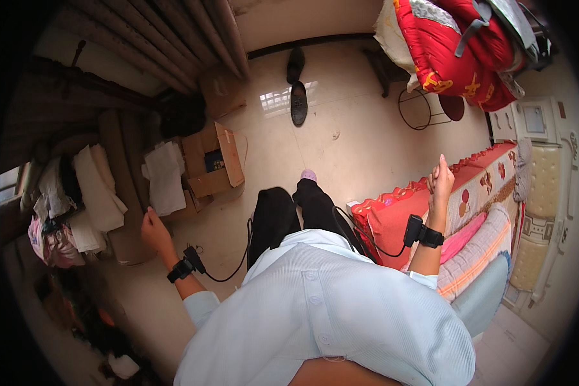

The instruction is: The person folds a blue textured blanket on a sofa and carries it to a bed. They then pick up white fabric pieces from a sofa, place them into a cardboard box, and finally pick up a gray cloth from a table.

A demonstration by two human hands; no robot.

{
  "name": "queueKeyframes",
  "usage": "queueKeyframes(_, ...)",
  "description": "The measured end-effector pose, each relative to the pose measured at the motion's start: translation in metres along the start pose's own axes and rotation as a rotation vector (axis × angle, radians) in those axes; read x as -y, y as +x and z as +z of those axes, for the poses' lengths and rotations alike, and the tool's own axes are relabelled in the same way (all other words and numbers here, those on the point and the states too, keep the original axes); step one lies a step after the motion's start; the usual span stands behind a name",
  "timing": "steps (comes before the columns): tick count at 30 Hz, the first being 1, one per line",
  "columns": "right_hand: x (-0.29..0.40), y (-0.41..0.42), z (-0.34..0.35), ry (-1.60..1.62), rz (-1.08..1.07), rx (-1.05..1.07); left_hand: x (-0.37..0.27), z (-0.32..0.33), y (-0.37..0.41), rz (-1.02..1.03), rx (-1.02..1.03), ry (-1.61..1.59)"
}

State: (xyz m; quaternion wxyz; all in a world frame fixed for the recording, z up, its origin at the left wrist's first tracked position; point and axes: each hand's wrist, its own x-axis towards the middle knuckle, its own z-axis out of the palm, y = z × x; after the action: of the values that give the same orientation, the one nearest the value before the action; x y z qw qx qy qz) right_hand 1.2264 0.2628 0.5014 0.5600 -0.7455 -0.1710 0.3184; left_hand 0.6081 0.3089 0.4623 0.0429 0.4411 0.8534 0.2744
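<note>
My left hand (pixel 155 227) is out to the left with its fingers curled together, and nothing shows in it. White folded cloth (pixel 165 178) lies just beyond it in the view, near an open cardboard box (pixel 214 164). To the right, my right hand (pixel 441 183) is raised in a loose fist, thumb side up, also with nothing visible in it. Below that hand in the picture runs a bed with a red and floral bedspread (pixel 391 222). A black wrist strap with a cabled device is on each forearm. Fingertip details are partly hidden.
Two dark shoes (pixel 298 103) lie on the tiled floor ahead. A round-topped metal stool (pixel 429 111) stands right of them, near a heap of red bedding (pixel 468 58). Rolled blankets (pixel 473 255) lie on the bed. More folded cloths (pixel 96 188) are at left, below curtains (pixel 173 38).
</note>
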Motion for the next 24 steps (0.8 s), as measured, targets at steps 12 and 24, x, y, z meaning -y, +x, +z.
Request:
queueKeyframes(12,0.074,0.119,0.116,0.057,-0.01,0.042,-0.116,0.091,0.096,0.164,0.037,0.012)
queueKeyframes(24,0.119,0.163,0.192,0.14,0.021,0.067,-0.167,0.122,0.175,0.063,0.143,-0.154)
